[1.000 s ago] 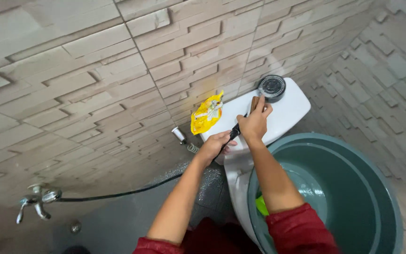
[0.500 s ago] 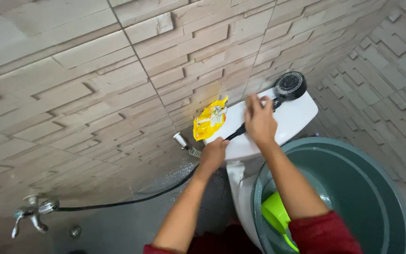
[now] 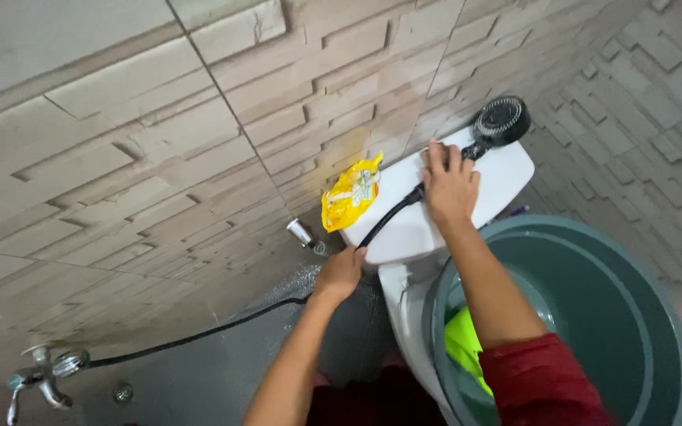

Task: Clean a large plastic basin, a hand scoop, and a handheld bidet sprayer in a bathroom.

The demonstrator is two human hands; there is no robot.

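The right hand [image 3: 449, 188], right of centre in the frame, lies on the white tank lid [image 3: 499, 177], fingers curled over the handle of the black shower head [image 3: 501, 121], whose face sits at the lid's upper right end. The left hand [image 3: 341, 272], at centre, is closed around the black hose [image 3: 199, 335], which runs to the tap [image 3: 41, 377] at lower left. A yellow packet [image 3: 349, 193] leans by the lid's left end. A grey tub [image 3: 593, 315] fills the lower right.

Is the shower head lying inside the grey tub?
No, the shower head rests on the white toilet tank lid, held by the right hand, outside the grey tub.
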